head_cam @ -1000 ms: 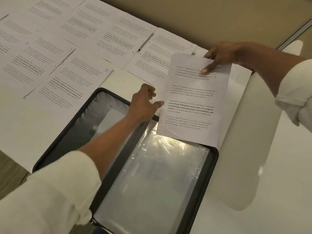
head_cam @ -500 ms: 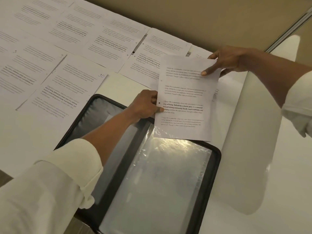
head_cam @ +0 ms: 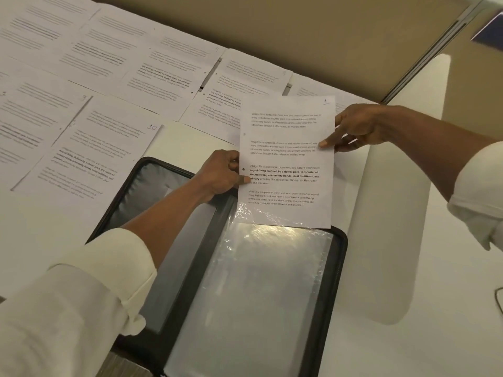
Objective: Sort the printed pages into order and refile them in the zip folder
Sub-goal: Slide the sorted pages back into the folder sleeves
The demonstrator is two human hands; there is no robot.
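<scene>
Judging by the layout, sorting is done and refiling is just beginning. The other pages (head_cam: 103,85) lie in rows across the left of the table (head_cam: 408,268), one marked 10 (head_cam: 89,159) nearest the folder (head_cam: 340,254), which lies open and flat. The left hand (head_cam: 220,175) pinches the left edge of the page (head_cam: 285,164), thumb on the print. This sheet, numbered 1 at its top corner, is held up over the folder's far end. It is flat and uncreased, with four blocks of text and punch holes down the left side. Its bottom edge meets the crinkled mouth of the clear sleeve (head_cam: 261,289) (whether it is inside yet I cannot tell). The right hand (head_cam: 356,129) pinches the right edge, forefinger on the face. The next move looks like feeding the sheet straight down, keeping it square so the thin plastic does not snag a corner.
</scene>
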